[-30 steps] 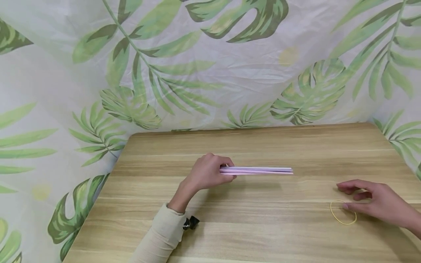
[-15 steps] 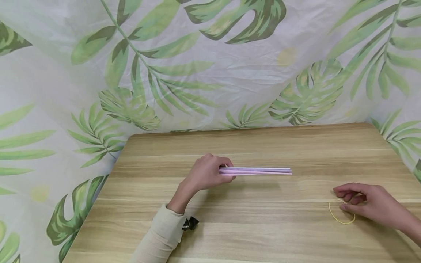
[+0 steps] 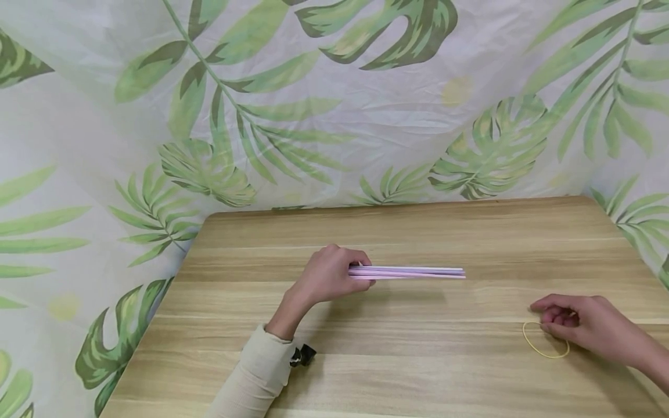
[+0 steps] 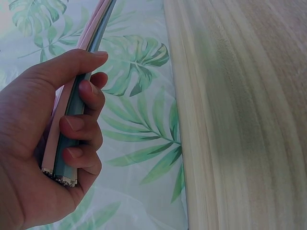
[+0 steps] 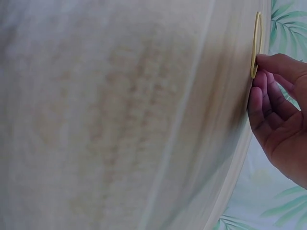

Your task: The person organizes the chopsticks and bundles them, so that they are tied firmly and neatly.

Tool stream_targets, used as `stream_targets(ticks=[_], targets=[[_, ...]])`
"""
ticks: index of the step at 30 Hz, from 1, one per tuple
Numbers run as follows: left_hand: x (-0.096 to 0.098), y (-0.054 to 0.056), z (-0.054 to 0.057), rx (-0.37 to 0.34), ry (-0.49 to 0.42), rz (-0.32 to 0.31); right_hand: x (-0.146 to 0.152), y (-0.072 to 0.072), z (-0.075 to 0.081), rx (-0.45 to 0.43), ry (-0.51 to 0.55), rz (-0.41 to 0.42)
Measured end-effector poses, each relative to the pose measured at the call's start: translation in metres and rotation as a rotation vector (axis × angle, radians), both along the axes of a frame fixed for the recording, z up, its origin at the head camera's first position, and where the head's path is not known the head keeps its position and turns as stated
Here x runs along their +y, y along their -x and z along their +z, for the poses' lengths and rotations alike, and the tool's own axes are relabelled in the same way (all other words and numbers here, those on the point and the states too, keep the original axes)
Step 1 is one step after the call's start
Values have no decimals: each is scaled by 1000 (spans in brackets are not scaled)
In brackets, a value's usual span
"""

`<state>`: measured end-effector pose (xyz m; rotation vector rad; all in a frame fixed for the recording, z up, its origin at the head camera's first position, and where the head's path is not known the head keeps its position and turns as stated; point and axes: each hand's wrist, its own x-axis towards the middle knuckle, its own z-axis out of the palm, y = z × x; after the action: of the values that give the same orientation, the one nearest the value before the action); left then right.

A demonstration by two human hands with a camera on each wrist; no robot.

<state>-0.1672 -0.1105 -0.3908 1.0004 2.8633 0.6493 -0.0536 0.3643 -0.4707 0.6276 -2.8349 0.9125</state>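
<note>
My left hand (image 3: 330,273) grips a bundle of long, thin pastel strips (image 3: 413,271) near one end, the rest pointing right over the table. In the left wrist view pink and blue-green strips (image 4: 68,139) run up through the palm, with the thumb along one side and the fingers curled round the other. On the right, my right hand (image 3: 593,325) pinches a thin yellow rubber band (image 3: 543,354) at the thumb tip. The right wrist view shows the rubber band (image 5: 255,45) as a narrow loop at the fingertips, the other fingers curled below it.
Both hands are over a wood-grain table (image 3: 397,377). A white cloth with green leaves (image 3: 387,133) hangs behind and beside it. A small black object (image 3: 303,355) sits at the left sleeve cuff (image 3: 269,354).
The right hand's fingers have drawn in closer to the thumb, and the hand has sunk slightly. The rubber band has shifted a little and looks flatter. The left hand and strips stay nearly still.
</note>
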Motion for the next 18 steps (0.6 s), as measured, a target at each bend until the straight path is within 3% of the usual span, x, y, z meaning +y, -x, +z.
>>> stream_targets(ticks=[5, 18], targets=[[0, 0, 0, -1, 4, -6, -2, 0, 0, 18, -29, 33], [-1, 1, -1, 3, 2, -3, -6, 2, 6, 9, -62, 27]])
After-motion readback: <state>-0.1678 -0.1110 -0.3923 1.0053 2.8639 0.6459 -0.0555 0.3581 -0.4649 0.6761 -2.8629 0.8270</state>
